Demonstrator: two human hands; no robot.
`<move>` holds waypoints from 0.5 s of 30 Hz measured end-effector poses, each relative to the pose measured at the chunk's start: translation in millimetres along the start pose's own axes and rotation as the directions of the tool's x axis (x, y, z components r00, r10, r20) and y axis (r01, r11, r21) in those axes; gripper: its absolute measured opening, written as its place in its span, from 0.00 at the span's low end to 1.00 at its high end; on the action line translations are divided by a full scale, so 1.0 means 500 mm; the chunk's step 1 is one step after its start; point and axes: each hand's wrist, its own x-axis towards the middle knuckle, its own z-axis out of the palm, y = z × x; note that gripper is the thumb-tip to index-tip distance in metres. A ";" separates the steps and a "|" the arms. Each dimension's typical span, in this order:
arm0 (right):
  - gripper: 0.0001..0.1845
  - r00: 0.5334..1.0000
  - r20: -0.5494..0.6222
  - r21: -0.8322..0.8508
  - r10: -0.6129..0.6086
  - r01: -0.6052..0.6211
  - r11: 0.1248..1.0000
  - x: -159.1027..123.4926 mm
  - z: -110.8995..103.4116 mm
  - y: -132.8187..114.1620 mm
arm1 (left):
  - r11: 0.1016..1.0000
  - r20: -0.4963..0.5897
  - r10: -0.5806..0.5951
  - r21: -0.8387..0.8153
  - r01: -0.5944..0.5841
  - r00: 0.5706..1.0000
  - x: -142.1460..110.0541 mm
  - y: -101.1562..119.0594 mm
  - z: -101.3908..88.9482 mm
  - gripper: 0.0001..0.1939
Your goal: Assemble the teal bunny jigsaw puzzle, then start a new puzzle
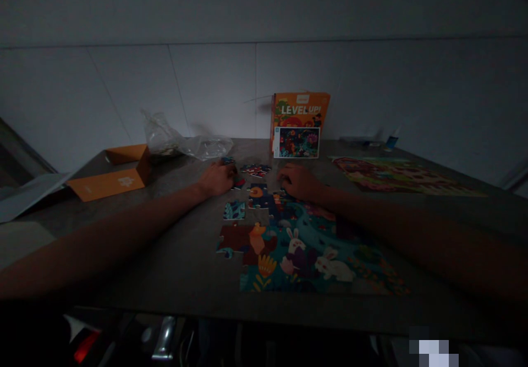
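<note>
A partly joined jigsaw puzzle (305,251) with rabbits and flowers lies on the grey table (181,268). My left hand (217,179) rests at the puzzle's far left, fingers curled over a loose piece (239,182). My right hand (297,181) lies on the puzzle's far edge, fingers bent down on the pieces there. A small heap of loose pieces (254,170) sits between and just beyond both hands. One single piece (234,210) lies apart, left of the joined part. The light is dim.
The orange puzzle box (300,124) stands upright at the back by the wall. An orange box lid (111,177) and a clear plastic bag (181,141) lie back left. A second finished puzzle (396,175) lies back right.
</note>
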 end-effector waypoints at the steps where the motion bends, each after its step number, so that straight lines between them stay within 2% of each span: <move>1: 0.13 1.000 -0.003 0.000 0.000 0.000 1.000 0.000 0.001 0.000 | 1.000 0.006 -0.011 -0.004 0.011 1.000 -0.001 0.000 0.000 0.19; 9: 0.12 0.999 -0.019 -0.026 -0.030 0.030 0.999 0.002 0.005 0.006 | 0.988 0.034 -0.157 0.009 0.157 0.987 -0.002 0.004 0.003 0.17; 15: 0.11 0.999 -0.044 0.006 -0.031 0.031 0.999 0.003 0.012 0.012 | 0.988 0.017 -0.144 -0.052 0.145 0.989 -0.002 0.000 -0.001 0.13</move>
